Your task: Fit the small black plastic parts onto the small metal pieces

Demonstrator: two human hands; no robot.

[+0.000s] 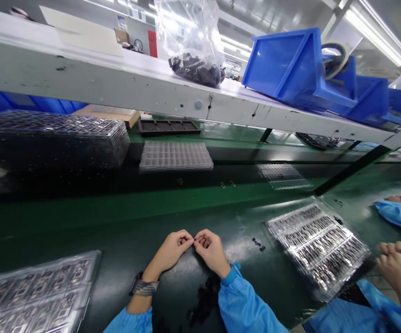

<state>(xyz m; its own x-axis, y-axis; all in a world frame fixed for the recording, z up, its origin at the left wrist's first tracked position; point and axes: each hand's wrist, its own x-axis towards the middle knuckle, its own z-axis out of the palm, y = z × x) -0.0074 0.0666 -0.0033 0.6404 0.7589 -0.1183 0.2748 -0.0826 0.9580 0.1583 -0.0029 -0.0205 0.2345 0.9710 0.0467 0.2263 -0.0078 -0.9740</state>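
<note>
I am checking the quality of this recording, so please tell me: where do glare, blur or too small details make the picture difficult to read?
Head view: the ceiling lights burn to white; same view, glare hits the shiny pieces at right; same view, the left tray looks smeared; same view, the dark piece at the fingers is too small to identify.

Pinched piece (194, 239): too small to identify.
Left hand (171, 249) and right hand (211, 249) mostly cover it; dark pile (202, 300) toward near edge of worktop (124, 231) blurred; parts tray (94, 266), farther left along that edge, cut off by frame.
</note>
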